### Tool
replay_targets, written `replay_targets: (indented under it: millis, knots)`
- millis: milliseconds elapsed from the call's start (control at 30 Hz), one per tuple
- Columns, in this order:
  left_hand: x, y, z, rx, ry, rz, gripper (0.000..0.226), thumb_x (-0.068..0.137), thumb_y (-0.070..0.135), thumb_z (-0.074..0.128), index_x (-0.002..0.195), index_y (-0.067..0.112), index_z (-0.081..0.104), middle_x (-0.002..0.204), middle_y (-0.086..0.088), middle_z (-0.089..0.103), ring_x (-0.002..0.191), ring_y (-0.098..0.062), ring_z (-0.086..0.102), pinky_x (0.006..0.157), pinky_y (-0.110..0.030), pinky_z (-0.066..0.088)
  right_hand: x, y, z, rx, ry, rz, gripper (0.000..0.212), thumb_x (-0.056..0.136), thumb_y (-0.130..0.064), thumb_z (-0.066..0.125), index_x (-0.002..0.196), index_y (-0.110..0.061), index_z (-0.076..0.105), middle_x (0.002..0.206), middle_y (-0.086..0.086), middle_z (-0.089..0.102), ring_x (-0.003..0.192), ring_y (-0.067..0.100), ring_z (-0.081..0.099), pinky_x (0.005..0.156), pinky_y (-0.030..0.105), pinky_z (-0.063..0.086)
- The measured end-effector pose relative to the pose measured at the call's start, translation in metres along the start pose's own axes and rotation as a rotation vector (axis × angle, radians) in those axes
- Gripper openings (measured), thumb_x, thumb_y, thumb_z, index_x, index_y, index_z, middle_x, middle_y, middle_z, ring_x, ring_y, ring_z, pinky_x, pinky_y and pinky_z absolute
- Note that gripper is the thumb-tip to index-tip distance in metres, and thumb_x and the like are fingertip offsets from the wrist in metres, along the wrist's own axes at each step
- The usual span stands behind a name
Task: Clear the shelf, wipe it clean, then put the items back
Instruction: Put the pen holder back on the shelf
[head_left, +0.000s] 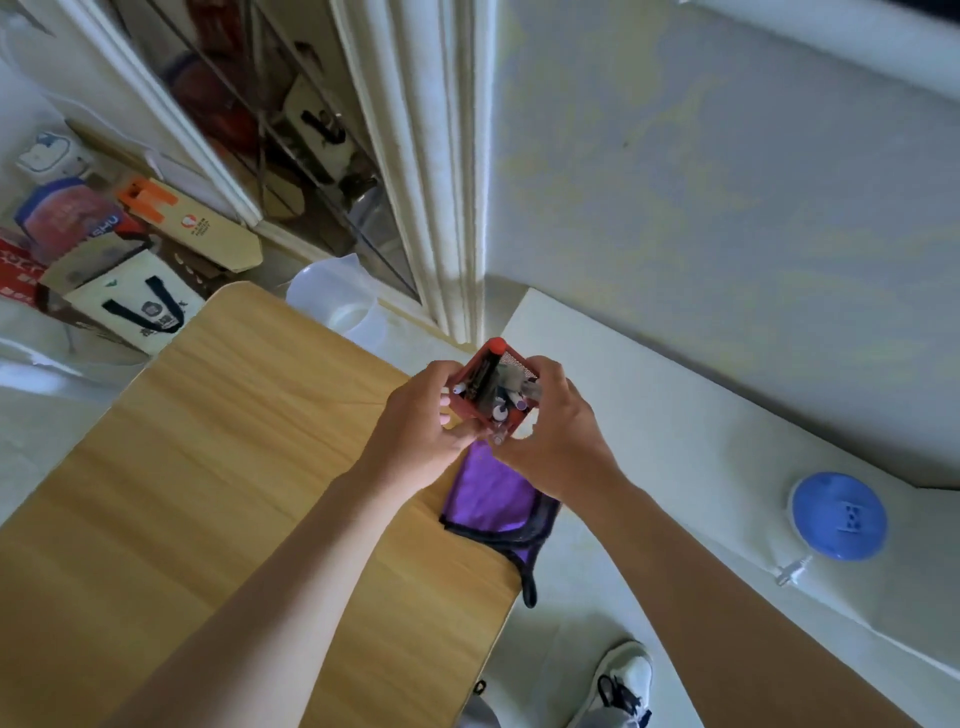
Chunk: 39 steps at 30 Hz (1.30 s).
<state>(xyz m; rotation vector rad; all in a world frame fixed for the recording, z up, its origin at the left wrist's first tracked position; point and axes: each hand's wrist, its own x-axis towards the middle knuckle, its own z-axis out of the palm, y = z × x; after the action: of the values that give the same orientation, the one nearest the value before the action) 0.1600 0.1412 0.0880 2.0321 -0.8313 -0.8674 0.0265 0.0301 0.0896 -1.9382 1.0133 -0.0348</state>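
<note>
A red mesh pen holder (493, 387) full of several pens and markers is held in the air between both hands, above the gap between the wooden table and the white shelf. My left hand (423, 426) grips its left side and my right hand (558, 431) grips its right side. A purple cloth (493, 501) with dark trim lies on the right edge of the wooden table (208, 467), partly hanging over, just below my hands. The white shelf top (675, 415) runs along the wall on the right.
A blue round object (837, 515) and a small clear plastic piece (789, 571) sit on the shelf at the right. Bags and boxes (130, 270) are piled on the floor at the left. A white plastic container (337, 296) stands behind the table. My shoe (621, 680) shows below.
</note>
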Motion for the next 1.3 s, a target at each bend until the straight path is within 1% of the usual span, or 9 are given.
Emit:
replay_targets:
  millis: [100, 200, 333, 533, 700, 867, 1000, 1200, 1300]
  knots:
    - [0.013, 0.024, 0.033, 0.004, -0.045, 0.03, 0.051, 0.081, 0.022, 0.083, 0.124, 0.019, 0.055, 0.121, 0.002, 0.066, 0.108, -0.013, 0.066, 0.087, -0.023, 0.056, -0.001, 0.024, -0.032, -0.012, 0.054, 0.024, 0.08, 0.072, -0.032, 0.083, 0.137, -0.028, 0.037, 0.119, -0.002, 0.055, 0.104, 0.016, 0.055, 0.083, 0.023, 0.043]
    - [0.024, 0.041, 0.068, 0.014, -0.085, 0.046, 0.044, 0.086, 0.01, 0.076, 0.124, 0.016, 0.054, 0.119, 0.001, 0.065, 0.11, -0.013, 0.065, 0.081, -0.013, 0.054, 0.0, 0.054, -0.06, -0.026, 0.093, 0.061, 0.078, 0.075, -0.028, 0.08, 0.139, -0.03, 0.037, 0.12, -0.002, 0.057, 0.098, 0.018, 0.057, 0.079, 0.024, 0.042]
    - [0.035, 0.055, 0.11, 0.035, -0.128, 0.037, 0.041, 0.089, -0.003, 0.063, 0.126, 0.013, 0.053, 0.115, 0.007, 0.059, 0.107, -0.009, 0.061, 0.073, -0.002, 0.047, 0.005, 0.09, -0.089, -0.017, 0.086, 0.118, 0.077, 0.077, -0.023, 0.074, 0.142, -0.034, 0.035, 0.124, -0.002, 0.058, 0.102, 0.021, 0.058, 0.077, 0.027, 0.046]
    - [0.047, 0.05, 0.148, 0.124, -0.148, 0.008, 0.047, 0.091, -0.004, 0.056, 0.132, 0.016, 0.049, 0.119, 0.007, 0.054, 0.104, -0.006, 0.056, 0.068, 0.001, 0.044, 0.018, 0.125, -0.103, -0.027, 0.039, 0.142, 0.075, 0.081, -0.018, 0.069, 0.145, -0.034, 0.034, 0.126, 0.002, 0.059, 0.098, 0.025, 0.056, 0.068, 0.029, 0.045]
    - [0.054, 0.043, 0.164, 0.124, -0.163, -0.023, 0.049, 0.091, -0.003, 0.056, 0.135, 0.018, 0.046, 0.124, 0.006, 0.054, 0.112, -0.005, 0.056, 0.072, -0.001, 0.045, 0.027, 0.141, -0.101, -0.045, 0.024, 0.15, 0.075, 0.082, -0.016, 0.068, 0.146, -0.032, 0.032, 0.126, 0.005, 0.057, 0.102, 0.025, 0.052, 0.071, 0.028, 0.044]
    - [0.062, 0.04, 0.173, 0.111, -0.143, -0.026, 0.05, 0.091, -0.004, 0.058, 0.135, 0.015, 0.045, 0.129, 0.0, 0.058, 0.121, -0.011, 0.058, 0.071, 0.001, 0.044, 0.034, 0.148, -0.102, -0.047, 0.024, 0.148, 0.077, 0.082, -0.017, 0.07, 0.148, -0.029, 0.031, 0.128, 0.006, 0.057, 0.112, 0.027, 0.054, 0.08, 0.027, 0.041]
    - [0.061, 0.037, 0.173, 0.079, -0.149, -0.056, 0.051, 0.091, -0.004, 0.058, 0.135, 0.016, 0.043, 0.127, 0.004, 0.056, 0.126, -0.012, 0.057, 0.072, 0.002, 0.044, 0.039, 0.146, -0.1, -0.06, 0.01, 0.136, 0.076, 0.081, -0.016, 0.069, 0.147, -0.03, 0.032, 0.126, 0.005, 0.057, 0.108, 0.025, 0.052, 0.078, 0.027, 0.04]
    - [0.061, 0.037, 0.171, 0.108, -0.161, -0.03, 0.042, 0.092, -0.003, 0.058, 0.129, 0.013, 0.046, 0.116, 0.004, 0.056, 0.106, -0.007, 0.057, 0.067, 0.002, 0.042, 0.037, 0.149, -0.1, -0.118, -0.008, 0.108, 0.076, 0.082, -0.014, 0.067, 0.147, -0.026, 0.03, 0.132, 0.006, 0.054, 0.111, 0.024, 0.052, 0.081, 0.026, 0.038]
    - [0.06, 0.036, 0.174, 0.085, -0.201, -0.021, 0.044, 0.091, -0.003, 0.057, 0.13, 0.014, 0.046, 0.118, 0.005, 0.054, 0.116, -0.007, 0.057, 0.073, 0.001, 0.045, 0.032, 0.153, -0.102, -0.131, 0.009, 0.128, 0.076, 0.082, -0.013, 0.066, 0.147, -0.027, 0.029, 0.132, 0.006, 0.055, 0.111, 0.025, 0.052, 0.081, 0.026, 0.037]
